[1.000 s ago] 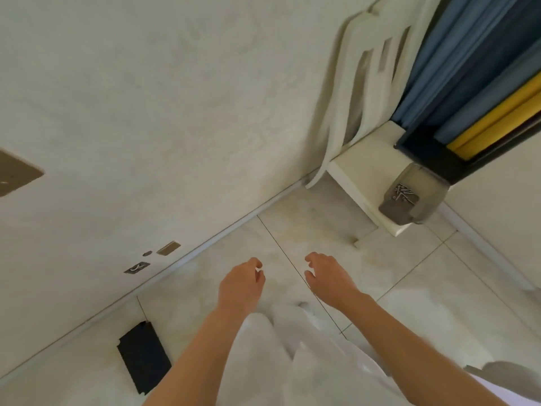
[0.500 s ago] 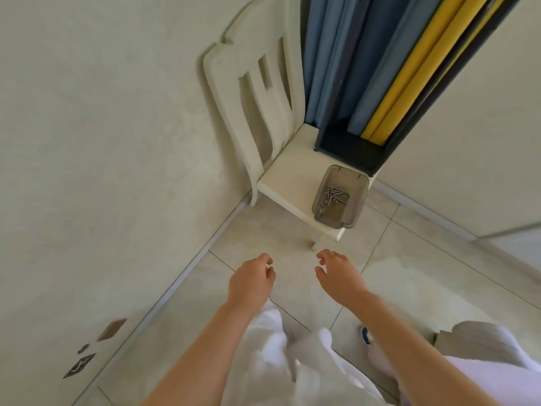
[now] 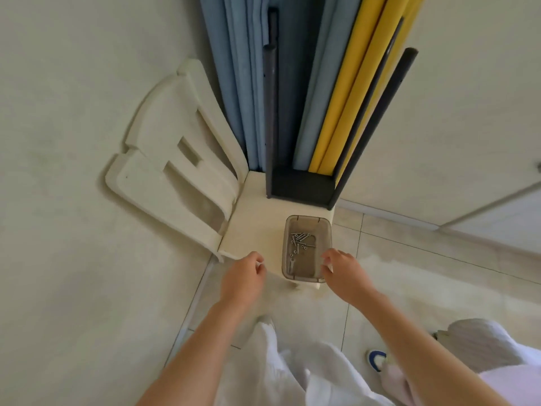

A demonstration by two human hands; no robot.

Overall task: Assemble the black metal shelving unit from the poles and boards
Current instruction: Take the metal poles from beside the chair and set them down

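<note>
At the far edge of the white plastic chair seat (image 3: 254, 230) I see the black metal shelf frame (image 3: 301, 186) standing, with dark poles (image 3: 270, 112) rising from it and blue and yellow panels (image 3: 345, 98) propped inside. At the seat's front right corner sits a translucent grey plastic tub (image 3: 304, 279) of small metal screws (image 3: 300, 241). My right hand (image 3: 345, 276) curls at its near right corner, whether gripping I cannot tell, while my left hand (image 3: 243, 281) hovers loosely curled, holding nothing, over the front edge.
</note>
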